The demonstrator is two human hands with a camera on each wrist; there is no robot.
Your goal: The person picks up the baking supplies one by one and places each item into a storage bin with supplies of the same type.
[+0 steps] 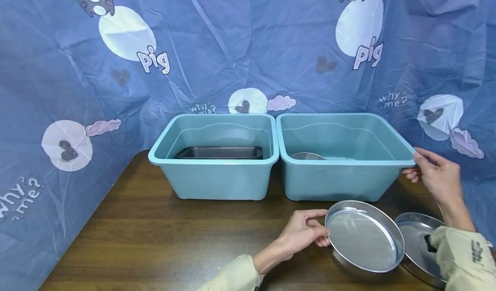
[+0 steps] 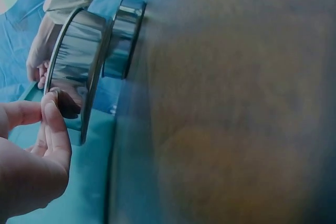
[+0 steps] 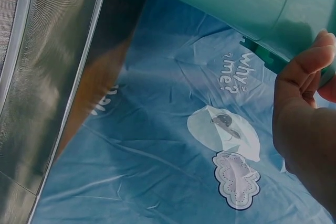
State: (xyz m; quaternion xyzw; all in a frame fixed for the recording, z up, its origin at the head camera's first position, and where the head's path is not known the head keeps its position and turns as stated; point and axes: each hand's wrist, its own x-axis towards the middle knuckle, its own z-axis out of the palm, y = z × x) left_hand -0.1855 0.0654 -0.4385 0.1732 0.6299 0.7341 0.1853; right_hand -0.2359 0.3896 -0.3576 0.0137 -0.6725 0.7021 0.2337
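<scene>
My left hand pinches the left rim of a round metal sieve with a fine mesh bottom, holding it up over the table. In the left wrist view, thumb and fingers of that hand grip the edge of the sieve. My right hand grips the right front corner of the right blue-green bin, thumb on the rim. The right wrist view also shows this hand at the bin's edge. A second sieve lies on the table, partly hidden by the right sleeve.
The left bin stands beside the right one and contains a black rectangular tray. Inside the right bin, the rim of another round metal piece shows. A blue patterned cloth hangs behind the wooden table.
</scene>
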